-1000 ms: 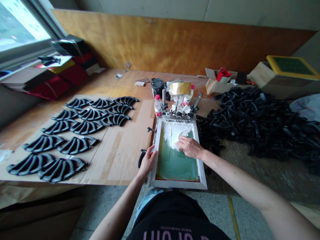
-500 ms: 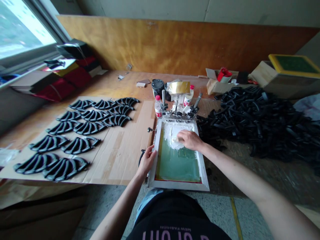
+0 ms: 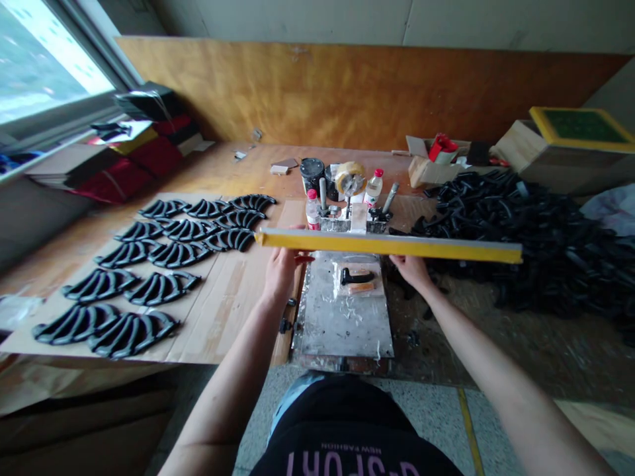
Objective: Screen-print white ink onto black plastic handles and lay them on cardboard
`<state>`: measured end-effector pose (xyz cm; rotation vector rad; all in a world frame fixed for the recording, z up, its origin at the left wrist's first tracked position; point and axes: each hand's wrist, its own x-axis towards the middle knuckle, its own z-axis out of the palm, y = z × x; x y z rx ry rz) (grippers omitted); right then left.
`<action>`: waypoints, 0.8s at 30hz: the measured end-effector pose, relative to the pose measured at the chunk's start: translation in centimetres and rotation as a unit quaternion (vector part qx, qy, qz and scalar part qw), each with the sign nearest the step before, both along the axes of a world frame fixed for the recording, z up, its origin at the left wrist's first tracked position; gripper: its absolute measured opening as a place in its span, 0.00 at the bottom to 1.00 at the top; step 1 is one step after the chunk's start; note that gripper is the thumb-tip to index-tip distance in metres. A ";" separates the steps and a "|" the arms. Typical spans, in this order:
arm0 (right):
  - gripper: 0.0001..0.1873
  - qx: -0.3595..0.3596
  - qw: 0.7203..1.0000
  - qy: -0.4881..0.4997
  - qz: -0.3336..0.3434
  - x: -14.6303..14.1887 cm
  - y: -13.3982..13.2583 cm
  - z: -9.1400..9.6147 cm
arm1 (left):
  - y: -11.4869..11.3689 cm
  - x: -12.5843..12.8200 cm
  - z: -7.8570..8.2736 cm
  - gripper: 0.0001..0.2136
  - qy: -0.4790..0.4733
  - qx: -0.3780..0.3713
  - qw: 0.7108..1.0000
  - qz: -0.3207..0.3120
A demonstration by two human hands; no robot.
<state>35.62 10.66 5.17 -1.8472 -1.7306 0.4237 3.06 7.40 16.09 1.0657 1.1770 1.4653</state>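
Note:
A screen-printing frame (image 3: 387, 244) is raised and seen edge-on, with a yellow near edge. My left hand (image 3: 282, 268) is below its left part; some fingers stretch rightward with gaps between them, and the frame's edge hides the rest. On the other side, under the frame, my right hand (image 3: 411, 270) points its loosely extended fingers left; nothing shows in them. Between my hands lies a metal base plate (image 3: 337, 334) streaked with white. A black curved piece (image 3: 358, 276) rests on it, among small tan blocks (image 3: 361, 288).
Fanned rows of black curved pieces (image 3: 133, 334) cover cardboard (image 3: 223, 330) on the left. A heap of black pieces (image 3: 536, 225) fills the right. Behind the plate stand clamps, red-capped bottles (image 3: 312, 210), a dark tub (image 3: 312, 175) and a tape roll (image 3: 350, 177). An open carton (image 3: 421, 172) is farther back.
The screen frame has swung up from the plate, uncovering the black piece. My right hand has left the white paste and moved right. My left hand has moved forward and slightly left.

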 end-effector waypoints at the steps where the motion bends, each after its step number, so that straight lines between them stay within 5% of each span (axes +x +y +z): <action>1: 0.18 0.001 0.998 -0.015 0.058 -1.1 -1.0 -1.0 | 0.5 0.4 -0.1 0.22 -0.008 -0.013 1.000 0.011; 4: 0.25 0.006 0.975 -0.112 0.193 -4.5 -3.1 -2.8 | -0.2 1.4 -2.2 0.25 -0.031 -0.054 0.997 0.036; 6: 0.18 0.000 0.967 -0.167 0.193 -6.3 -4.1 -2.8 | -2.5 2.2 -5.0 0.27 -0.035 -0.127 0.991 -0.017; 9: 0.09 0.006 0.968 -0.186 0.167 -8.4 -6.0 -2.3 | -6.6 3.6 -9.5 0.30 -0.039 -0.284 0.945 -0.160; 12: 0.11 0.004 0.963 -0.188 0.192 -10.8 -8.3 -2.5 | -9.2 5.2 -12.2 0.29 -0.094 -0.333 0.919 -0.191; 17: 0.11 -0.056 0.962 -0.164 0.212 -13.1 -10.2 -3.7 | -9.0 6.9 -13.4 0.24 -0.150 -0.329 0.921 -0.148; 24: 0.15 0.041 0.953 -0.171 0.248 -12.5 -7.8 -3.3 | -9.3 7.4 -14.2 0.24 -0.146 -0.323 0.929 -0.103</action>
